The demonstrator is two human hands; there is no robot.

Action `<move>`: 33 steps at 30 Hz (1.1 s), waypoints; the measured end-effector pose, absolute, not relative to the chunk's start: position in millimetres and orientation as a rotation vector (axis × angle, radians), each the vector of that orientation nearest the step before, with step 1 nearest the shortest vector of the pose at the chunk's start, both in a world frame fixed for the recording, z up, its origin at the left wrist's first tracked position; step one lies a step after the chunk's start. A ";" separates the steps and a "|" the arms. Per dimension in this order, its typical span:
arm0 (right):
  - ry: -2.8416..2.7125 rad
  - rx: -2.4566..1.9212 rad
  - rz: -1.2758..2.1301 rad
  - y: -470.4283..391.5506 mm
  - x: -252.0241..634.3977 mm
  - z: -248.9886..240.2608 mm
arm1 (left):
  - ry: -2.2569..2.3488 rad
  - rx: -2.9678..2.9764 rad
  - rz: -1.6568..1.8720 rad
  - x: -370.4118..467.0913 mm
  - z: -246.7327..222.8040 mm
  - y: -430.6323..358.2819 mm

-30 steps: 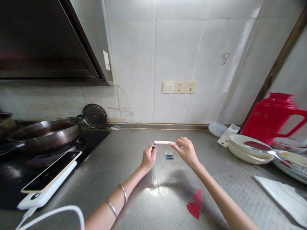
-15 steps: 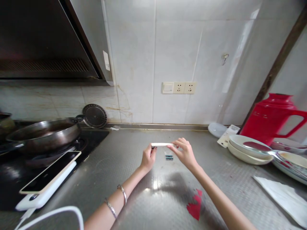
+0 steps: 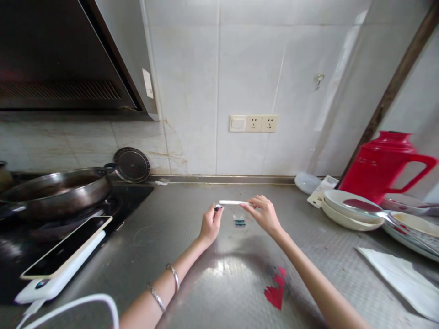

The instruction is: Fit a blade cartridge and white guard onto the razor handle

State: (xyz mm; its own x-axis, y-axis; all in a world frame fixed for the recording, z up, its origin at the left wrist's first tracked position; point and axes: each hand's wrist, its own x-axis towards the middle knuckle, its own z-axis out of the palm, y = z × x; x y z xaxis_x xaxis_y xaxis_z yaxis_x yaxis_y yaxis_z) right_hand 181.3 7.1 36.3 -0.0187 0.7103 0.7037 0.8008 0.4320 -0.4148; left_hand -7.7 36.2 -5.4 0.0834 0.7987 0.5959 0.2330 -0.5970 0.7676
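Above the steel counter (image 3: 185, 219), my right hand (image 3: 265, 214) pinches the right end of a slim white stick-like thing (image 3: 233, 202) lying level in the air. Its left end reaches the fingertips of my left hand (image 3: 210, 223), which wears two silver bangles on the arm. A small dark piece (image 3: 217, 207) sits between my left thumb and fingers, just below that end. Whether it is joined to the white thing I cannot tell. Beneath the hands, a small clear packet with dark teal bars (image 3: 239, 222) lies on the counter.
At left, a pan (image 3: 56, 189) sits on the black stove beside a phone (image 3: 68, 249) on a white power bank (image 3: 61, 274) with a cable. Right are a red thermos (image 3: 380, 167), stacked dishes (image 3: 350, 219) and white paper (image 3: 401, 278). A red scrap (image 3: 276, 290) lies in front.
The white thing's left end has come away a little from my left thumb, and the small dark piece shows more clearly there. The view has shifted slightly.
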 end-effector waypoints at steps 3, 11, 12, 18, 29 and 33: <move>-1.763 -1.275 -0.098 5.2 179.0 39.0 | 1.017 1.863 1.512 -7.3 -5.9 36.8; -1.776 -1.258 -0.093 4.2 180.0 41.0 | 1.017 1.897 1.501 -7.5 -8.3 39.2; -1.773 -1.258 -0.098 4.0 179.9 41.4 | 1.015 1.894 1.501 -7.6 -8.4 39.4; -1.814 -1.245 -0.071 5.0 181.0 40.2 | 0.991 1.903 1.488 -7.1 -10.1 40.2; -1.817 -1.247 -0.029 8.8 184.8 34.1 | 0.998 1.902 1.492 -6.0 -7.7 38.5; -1.780 -1.283 -0.039 9.1 187.0 34.2 | 0.993 1.887 1.488 -5.5 -8.1 37.8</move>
State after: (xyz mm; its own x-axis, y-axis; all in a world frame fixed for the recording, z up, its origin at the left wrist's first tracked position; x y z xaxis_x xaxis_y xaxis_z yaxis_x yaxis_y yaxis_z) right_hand 187.0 9.1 34.2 -0.0425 0.7367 0.6749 0.7655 0.4581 -0.4519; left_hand -5.5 37.8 -8.1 0.1207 0.8096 0.5745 0.2194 -0.5862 0.7799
